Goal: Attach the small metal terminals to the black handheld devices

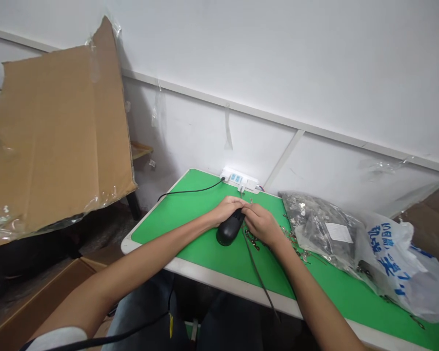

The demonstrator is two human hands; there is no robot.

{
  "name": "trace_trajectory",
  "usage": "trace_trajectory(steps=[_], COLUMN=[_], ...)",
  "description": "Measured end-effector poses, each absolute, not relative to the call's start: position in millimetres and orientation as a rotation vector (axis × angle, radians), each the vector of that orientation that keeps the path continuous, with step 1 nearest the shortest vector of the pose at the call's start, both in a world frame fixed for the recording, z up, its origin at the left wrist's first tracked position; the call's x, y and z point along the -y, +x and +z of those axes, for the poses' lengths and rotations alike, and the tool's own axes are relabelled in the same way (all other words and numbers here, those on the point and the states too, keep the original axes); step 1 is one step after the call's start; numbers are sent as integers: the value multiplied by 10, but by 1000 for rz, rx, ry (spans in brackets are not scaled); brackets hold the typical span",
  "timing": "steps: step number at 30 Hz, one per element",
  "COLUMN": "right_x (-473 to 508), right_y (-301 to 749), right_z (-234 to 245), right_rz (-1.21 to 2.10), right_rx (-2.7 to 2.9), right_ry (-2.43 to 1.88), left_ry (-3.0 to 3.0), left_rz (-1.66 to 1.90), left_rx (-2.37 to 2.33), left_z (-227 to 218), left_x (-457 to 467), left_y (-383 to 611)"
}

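A smooth black rounded device [229,230] lies on the green tabletop [205,258], its blunt end toward me. My left hand [227,209] lies along its left side, with the fingers bent over its far end. From the right, my right hand [260,222] meets it there, with fingers and thumb pressed together. Between the fingertips, whatever is held is too small or too hidden to make out. Small metal parts [254,241] lie scattered under and beside my right hand. A dark cable [258,273] runs from near that hand over the table's front edge.
A white power strip [239,179] with a plugged-in black cord [190,191] sits at the back edge against the wall. To the right are a clear bag of small parts [314,222] and a white plastic bag [391,263]. A large cardboard sheet [58,131] stands at left.
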State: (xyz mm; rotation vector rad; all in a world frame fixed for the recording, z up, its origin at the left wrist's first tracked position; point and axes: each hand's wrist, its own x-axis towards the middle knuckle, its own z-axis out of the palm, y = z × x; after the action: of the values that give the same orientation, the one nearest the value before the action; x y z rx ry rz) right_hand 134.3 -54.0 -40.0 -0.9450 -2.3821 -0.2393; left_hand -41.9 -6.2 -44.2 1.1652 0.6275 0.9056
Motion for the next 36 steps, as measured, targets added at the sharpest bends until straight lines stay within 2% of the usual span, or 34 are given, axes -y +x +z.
trace_trajectory(steps=[4, 10, 14, 18, 23, 25, 30, 36], right_x=[519, 639, 753, 730, 686, 682, 675, 645], right_y=[1349, 1201, 1035, 1183, 1620, 1685, 1472, 1192], right_z=[-364, -229, -197, -126, 31, 55, -27, -197], right_rz=[-121, 81, 65, 41, 66, 8, -386, -339], right_rx=[2300, 1863, 1916, 1990, 2090, 2135, 2101, 2172], right_ry=[-932, -1012, -1130, -1096, -1098, -1100, -1029, -947], left_ry=[1049, 709, 575, 693, 1097, 1076, 992, 950], left_rz=[956, 1072, 1157, 1126, 846, 841, 897, 858], left_rx=[-602, -634, -597, -624, -664, -626, -581, -531], left_z=[-414, -289, -279, -274, -236, -231, -247, -249], left_x=[66, 42, -14, -49, -41, -32, 44, 210], left_y=[-410, -456, -470, -512, -588, -581, -483, -378])
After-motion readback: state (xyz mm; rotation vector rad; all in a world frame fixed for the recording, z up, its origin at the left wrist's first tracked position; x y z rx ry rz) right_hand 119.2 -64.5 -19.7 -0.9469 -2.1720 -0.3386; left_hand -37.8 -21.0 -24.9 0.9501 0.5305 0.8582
